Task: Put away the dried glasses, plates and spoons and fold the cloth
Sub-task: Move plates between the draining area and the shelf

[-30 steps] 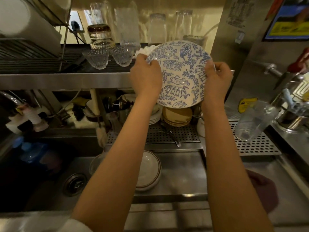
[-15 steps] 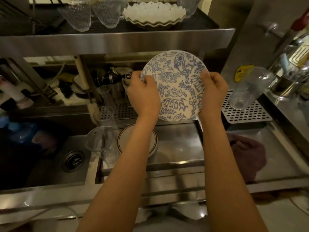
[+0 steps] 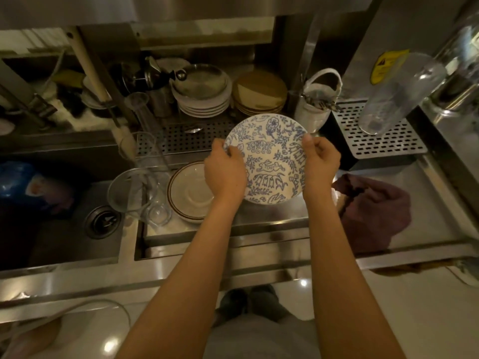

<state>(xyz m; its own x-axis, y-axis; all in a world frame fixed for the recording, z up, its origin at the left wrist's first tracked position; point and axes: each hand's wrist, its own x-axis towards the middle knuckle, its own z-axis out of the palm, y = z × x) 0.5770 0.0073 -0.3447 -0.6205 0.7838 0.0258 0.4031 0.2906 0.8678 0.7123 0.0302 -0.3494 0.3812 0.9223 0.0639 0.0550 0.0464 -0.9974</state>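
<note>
Blue-patterned plate [image 3: 272, 161] gripped at opposite rims: left hand [image 3: 224, 172] and right hand [image 3: 321, 161], fingers curled round edge.

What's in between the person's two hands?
A blue-patterned plate. The left hand grips its left rim and the right hand grips its right rim, as the head view shows.
</note>
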